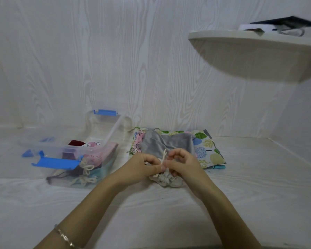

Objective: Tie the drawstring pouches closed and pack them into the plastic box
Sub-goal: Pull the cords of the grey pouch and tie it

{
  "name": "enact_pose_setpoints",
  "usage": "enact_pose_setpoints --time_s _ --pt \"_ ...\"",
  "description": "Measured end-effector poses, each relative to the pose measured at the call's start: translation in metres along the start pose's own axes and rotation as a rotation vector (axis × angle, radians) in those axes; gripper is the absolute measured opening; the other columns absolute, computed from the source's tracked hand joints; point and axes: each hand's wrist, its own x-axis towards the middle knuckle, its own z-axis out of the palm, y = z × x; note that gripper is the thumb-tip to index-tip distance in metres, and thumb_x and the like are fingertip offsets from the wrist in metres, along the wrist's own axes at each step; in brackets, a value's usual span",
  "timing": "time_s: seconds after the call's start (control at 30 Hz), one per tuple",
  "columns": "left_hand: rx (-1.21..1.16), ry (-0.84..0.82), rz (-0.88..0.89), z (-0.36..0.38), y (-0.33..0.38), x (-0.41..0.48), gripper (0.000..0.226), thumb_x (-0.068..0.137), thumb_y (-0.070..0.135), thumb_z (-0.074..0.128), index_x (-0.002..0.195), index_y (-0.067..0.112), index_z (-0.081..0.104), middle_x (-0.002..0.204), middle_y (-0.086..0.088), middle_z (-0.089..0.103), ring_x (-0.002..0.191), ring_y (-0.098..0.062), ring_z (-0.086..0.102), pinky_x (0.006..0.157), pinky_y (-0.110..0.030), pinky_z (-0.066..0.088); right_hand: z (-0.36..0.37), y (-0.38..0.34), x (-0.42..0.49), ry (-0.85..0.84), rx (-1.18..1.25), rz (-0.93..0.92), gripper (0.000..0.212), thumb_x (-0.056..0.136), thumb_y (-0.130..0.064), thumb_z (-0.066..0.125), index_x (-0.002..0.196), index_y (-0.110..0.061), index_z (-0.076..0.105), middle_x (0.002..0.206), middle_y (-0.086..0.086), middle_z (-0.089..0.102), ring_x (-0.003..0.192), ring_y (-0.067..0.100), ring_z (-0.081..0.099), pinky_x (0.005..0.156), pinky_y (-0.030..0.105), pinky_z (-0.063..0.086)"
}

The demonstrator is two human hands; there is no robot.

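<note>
A small cream patterned pouch [166, 180] lies on the white surface in front of me. My left hand [143, 167] and my right hand [181, 163] meet above it, and each pinches part of its cream drawstring [164, 155], which sticks up between the fingers. To the left stands the clear plastic box [90, 151] with blue latches, holding several pouches in pink, maroon and teal. Behind my hands lies a pile of flat pouches: a grey one [167, 142] on top, a pink one [138, 141] and a leaf-print one [207, 150].
The clear lid [113, 126] leans up behind the box against the wood-grain wall. A curved white shelf [259, 44] with dark and white items juts from the wall at upper right. My left wrist wears a thin bracelet [65, 237].
</note>
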Motion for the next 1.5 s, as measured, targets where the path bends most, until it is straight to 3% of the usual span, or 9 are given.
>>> enact_pose_setpoints --time_s 0.23,0.37,0.43,0.7,0.93,1.1,1.27,1.37,1.5 --pt "0.142 0.066 0.068 0.001 0.003 -0.004 0.016 0.090 0.016 0.064 0.075 0.013 0.066 0.053 0.013 0.058 0.047 0.003 0.049 0.050 -0.010 0.037 -0.004 -0.003 -0.011 -0.084 -0.103 -0.135 0.047 0.078 0.007 0.068 0.112 -0.025 0.062 0.114 0.008 0.058 0.077 0.010 0.059 0.069 0.024 0.053" --pt "0.412 0.076 0.131 0.003 0.007 -0.008 0.020 0.090 0.027 0.065 0.075 0.013 0.067 0.065 0.008 0.059 0.051 0.002 0.048 0.053 -0.011 0.035 0.000 0.006 -0.010 0.003 -0.574 -0.385 0.040 0.081 0.006 0.061 0.104 -0.024 0.071 0.106 -0.006 0.059 0.085 -0.001 0.055 0.076 0.012 0.046" --pt "0.475 0.063 0.162 0.004 0.010 -0.010 0.021 0.089 0.031 0.066 0.077 0.014 0.068 0.071 0.006 0.061 0.057 0.000 0.050 0.056 -0.013 0.037 0.001 0.012 -0.005 0.052 -0.660 -0.486 0.025 0.083 0.005 0.058 0.084 -0.015 0.074 0.088 -0.003 0.064 0.085 0.005 0.057 0.076 0.022 0.046" --pt "0.397 0.143 0.120 0.002 0.012 -0.010 0.022 0.092 0.028 0.061 0.080 0.013 0.070 0.054 0.014 0.052 0.050 0.001 0.043 0.052 -0.014 0.032 -0.007 0.009 -0.003 -0.211 0.026 -0.087 0.013 0.090 0.001 0.060 0.086 -0.004 0.072 0.083 0.009 0.072 0.080 0.018 0.065 0.072 0.022 0.051" --pt "0.363 0.136 0.116 0.009 0.006 -0.007 0.023 0.094 0.025 0.059 0.077 0.012 0.067 0.060 0.012 0.056 0.052 0.002 0.045 0.055 -0.017 0.036 -0.014 0.003 -0.001 -0.386 0.020 0.001 0.039 0.084 -0.012 0.071 0.120 -0.019 0.057 0.108 0.025 0.069 0.089 0.027 0.065 0.080 0.032 0.053" --pt "0.319 0.194 0.130 0.008 0.000 -0.011 0.022 0.086 0.025 0.070 0.065 0.022 0.065 0.048 0.014 0.051 0.045 0.000 0.040 0.049 -0.015 0.031 -0.005 0.004 0.004 -0.107 0.368 -0.007 0.037 0.091 -0.037 0.051 0.094 -0.010 0.075 0.090 0.011 0.073 0.088 0.018 0.069 0.081 0.029 0.055" --pt "0.295 0.234 0.182 -0.002 -0.004 -0.018 0.016 0.083 0.023 0.072 0.067 0.026 0.070 0.060 0.010 0.062 0.055 -0.004 0.050 0.058 -0.023 0.042 -0.001 0.006 -0.001 -0.071 0.685 0.047 0.032 0.094 -0.029 0.050 0.102 -0.004 0.068 0.080 0.009 0.071 0.083 0.018 0.071 0.077 0.028 0.057" --pt "0.158 0.284 0.197 -0.004 -0.004 -0.022 0.016 0.092 0.016 0.061 0.080 0.014 0.071 0.089 0.000 0.070 0.083 -0.021 0.064 0.081 -0.040 0.050 0.001 0.007 -0.002 -0.016 0.767 0.039 0.029 0.093 -0.026 0.053 0.102 -0.003 0.067 0.070 0.007 0.067 0.072 0.017 0.071 0.069 0.027 0.059" --pt "-0.148 0.264 0.143 -0.002 -0.005 -0.021 0.038 0.096 0.014 0.042 0.100 -0.021 0.057 0.103 -0.008 0.073 0.104 -0.027 0.064 0.097 -0.036 0.044 0.001 0.011 0.001 0.050 0.771 0.023 0.031 0.090 -0.028 0.056 0.098 -0.003 0.072 0.064 0.002 0.054 0.063 0.013 0.061 0.088 0.034 0.057"
